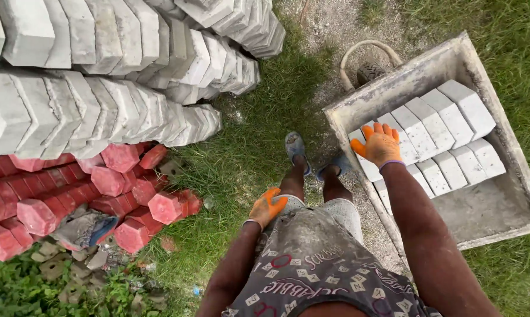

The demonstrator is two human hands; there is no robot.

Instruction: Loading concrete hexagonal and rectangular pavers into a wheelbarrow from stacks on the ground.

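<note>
A: What is being touched by the right hand (380, 145)?

B: An orange glove is worn on it, and the fingers are spread open and laid flat on the grey paving blocks (435, 141) packed in rows on edge inside the wheelbarrow tray (394, 88). Nothing is gripped; the palm is simply pressed on the nearest blocks at the tray's left end.

A: And the left hand (266, 206)?

B: It is also gloved in orange, is held loosely half-curled beside the thigh, and is empty. No block is touched by it.

A: Where is the wheelbarrow placed?

B: On the grass (241, 152) and gravel to the right of the feet, with its wheel (369, 71) seen at the far end. Part of the tray floor nearest the camera is left bare.

A: What is stacked on the other side?

B: A stack of grey pavers (100, 88) is piled at upper left, and red pavers (71, 194) are heaped below it, well apart from both hands.
</note>
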